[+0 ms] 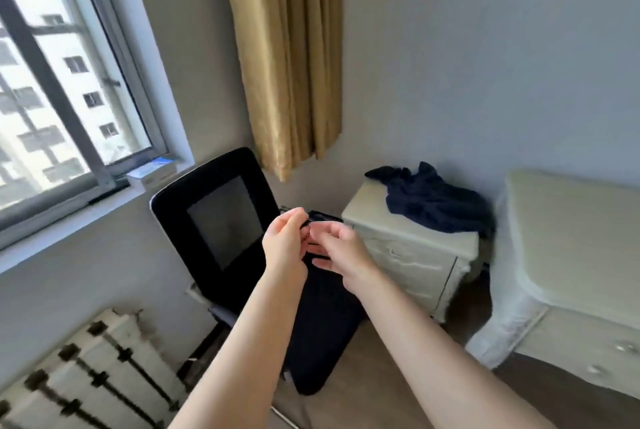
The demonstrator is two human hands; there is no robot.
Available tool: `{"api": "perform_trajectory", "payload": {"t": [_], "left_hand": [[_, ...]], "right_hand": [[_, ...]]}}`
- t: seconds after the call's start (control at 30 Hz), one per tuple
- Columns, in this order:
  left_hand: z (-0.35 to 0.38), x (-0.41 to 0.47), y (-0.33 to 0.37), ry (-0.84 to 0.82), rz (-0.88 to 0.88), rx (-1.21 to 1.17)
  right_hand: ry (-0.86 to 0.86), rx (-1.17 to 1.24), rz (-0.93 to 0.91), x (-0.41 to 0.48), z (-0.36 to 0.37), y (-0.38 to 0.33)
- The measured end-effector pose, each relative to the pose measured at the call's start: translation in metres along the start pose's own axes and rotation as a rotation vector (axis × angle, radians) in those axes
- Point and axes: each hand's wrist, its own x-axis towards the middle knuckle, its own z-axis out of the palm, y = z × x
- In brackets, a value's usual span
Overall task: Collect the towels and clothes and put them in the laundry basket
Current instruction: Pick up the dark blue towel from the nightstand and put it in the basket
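Head view: left hand (285,241) and right hand (337,254) meet close together above the black chair (221,221), fingers curled; whether they pinch anything cannot be told; a dark blue garment (429,198) lies crumpled on the cream nightstand (412,255), beside the hands.

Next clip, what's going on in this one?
A person stands in a bedroom corner with both arms stretched out over a black office chair. The left hand and right hand are close together above the seat; whether they grip anything is hard to tell from the blur. A dark blue garment lies crumpled on top of the cream nightstand, untouched. No laundry basket is in view, so the collecting seems barely started.
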Motion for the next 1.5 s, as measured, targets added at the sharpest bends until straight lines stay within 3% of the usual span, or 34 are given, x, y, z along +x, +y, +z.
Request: {"api": "perform_trajectory", "payload": {"t": [0.27, 0.77, 1.03, 1.5], "left_hand": [[0.149, 0.050, -0.044, -0.086, -0.065, 0.081], [0.331, 0.215, -0.097, -0.250, -0.111, 0.290], [0.399, 0.315, -0.127, -0.329, -0.118, 0.410], [0.450, 0.431, -0.227, -0.366, -0.114, 0.755]], "right_hand": [[0.171, 0.009, 0.007, 0.068, -0.131, -0.029], [0.395, 0.129, 0.043, 0.256, -0.261, -0.054], [0.479, 0.223, 0.068, 0.354, -0.304, -0.060], [0.523, 0.069, 0.214, 0.475, -0.378, -0.006]]}}
